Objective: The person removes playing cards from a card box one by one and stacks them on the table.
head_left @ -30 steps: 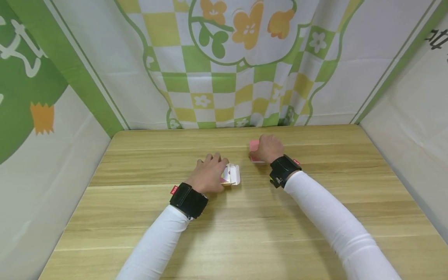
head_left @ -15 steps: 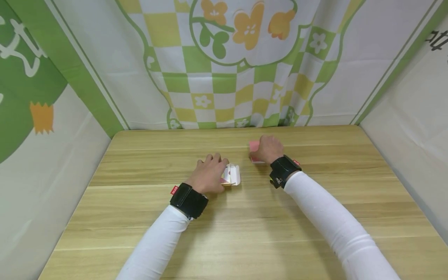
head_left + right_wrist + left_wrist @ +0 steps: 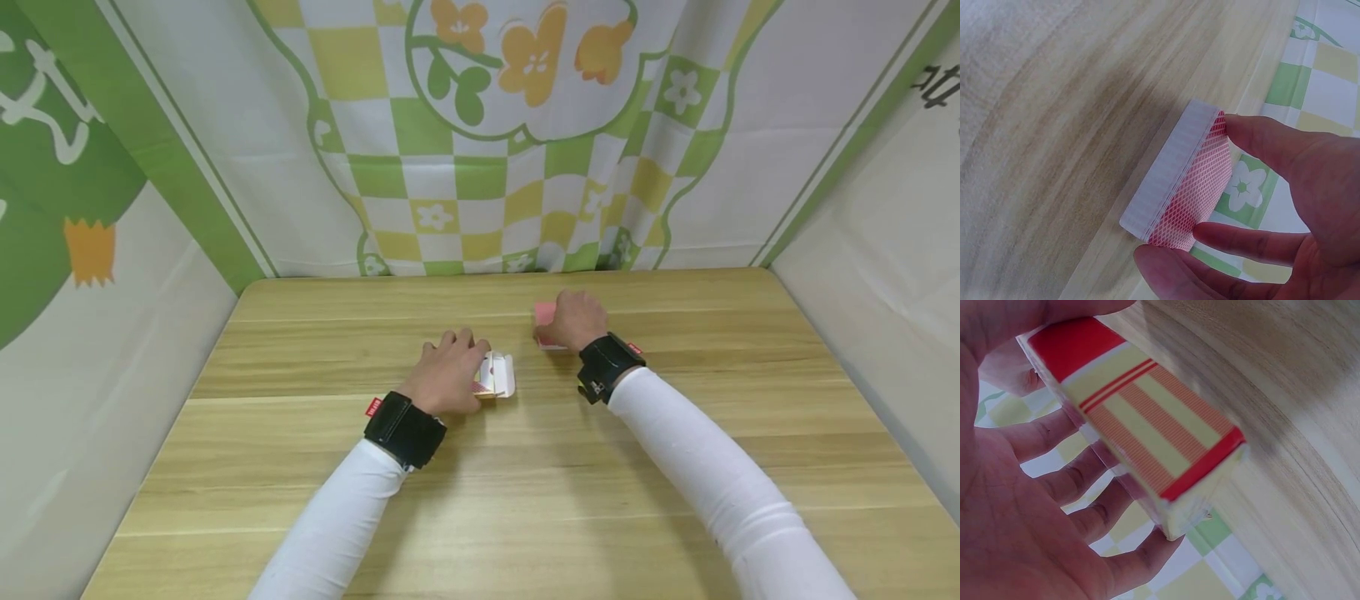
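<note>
My left hand [image 3: 444, 379] grips a playing-card box [image 3: 1147, 419], red and cream with striped panels. Its thumb lies along one end and the fingers along the far side. In the head view, white flaps stick out of the card box's right end, and the hand covers most of the rest. Farther back and to the right, my right hand [image 3: 579, 320] holds a deck of playing cards [image 3: 1200, 181] by its edges, thumb on one end and fingers at the other. The deck is squared up, with red patterned backs and white edges.
Both hands work over a wooden table [image 3: 525, 500]. A green, yellow and white checked curtain [image 3: 480, 175] hangs behind its back edge. Printed cloth walls stand along the left [image 3: 135, 350] and right [image 3: 862, 250] sides.
</note>
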A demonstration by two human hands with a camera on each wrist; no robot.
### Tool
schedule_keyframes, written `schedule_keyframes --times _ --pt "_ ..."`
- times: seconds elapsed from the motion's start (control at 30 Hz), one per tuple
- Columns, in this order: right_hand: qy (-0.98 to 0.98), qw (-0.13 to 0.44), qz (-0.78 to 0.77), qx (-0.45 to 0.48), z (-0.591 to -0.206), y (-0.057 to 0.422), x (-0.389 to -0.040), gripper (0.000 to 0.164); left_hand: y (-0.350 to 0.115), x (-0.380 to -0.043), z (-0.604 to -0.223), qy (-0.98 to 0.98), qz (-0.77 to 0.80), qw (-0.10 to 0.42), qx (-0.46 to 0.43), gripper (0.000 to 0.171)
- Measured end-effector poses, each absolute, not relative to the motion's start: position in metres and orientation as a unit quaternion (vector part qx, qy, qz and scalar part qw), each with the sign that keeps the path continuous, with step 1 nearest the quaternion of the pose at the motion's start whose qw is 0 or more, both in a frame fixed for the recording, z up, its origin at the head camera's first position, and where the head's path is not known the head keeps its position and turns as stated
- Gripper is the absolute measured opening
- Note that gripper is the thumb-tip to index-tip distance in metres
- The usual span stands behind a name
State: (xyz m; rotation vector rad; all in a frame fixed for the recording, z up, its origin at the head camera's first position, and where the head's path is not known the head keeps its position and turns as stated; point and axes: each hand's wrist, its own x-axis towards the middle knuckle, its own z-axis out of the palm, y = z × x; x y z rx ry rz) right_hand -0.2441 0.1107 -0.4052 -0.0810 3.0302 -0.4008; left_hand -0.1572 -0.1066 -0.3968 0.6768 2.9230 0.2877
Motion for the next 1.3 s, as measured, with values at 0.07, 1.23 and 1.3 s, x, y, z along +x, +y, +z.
schedule_keyframes --times 0.07,1.23,1.3 --pt "0.99 0.043 -0.131 -0.026 -0.4046 0.1106 -0.2436 0.042 -0.1065 -0.1576 -0.3965 0.968 0.095 0.063 0.226 0.076" --pt "0.989 0.043 -0.139 -0.02 -0.398 0.1142 -0.2378 0.046 -0.1079 -0.1557 -0.3945 0.967 0.099 0.059 0.229 0.075" --pt "0.989 0.039 -0.143 -0.026 -0.3956 0.1151 -0.2355 0.047 -0.1084 -0.156 -0.3941 0.967 0.098 0.059 0.229 0.075"
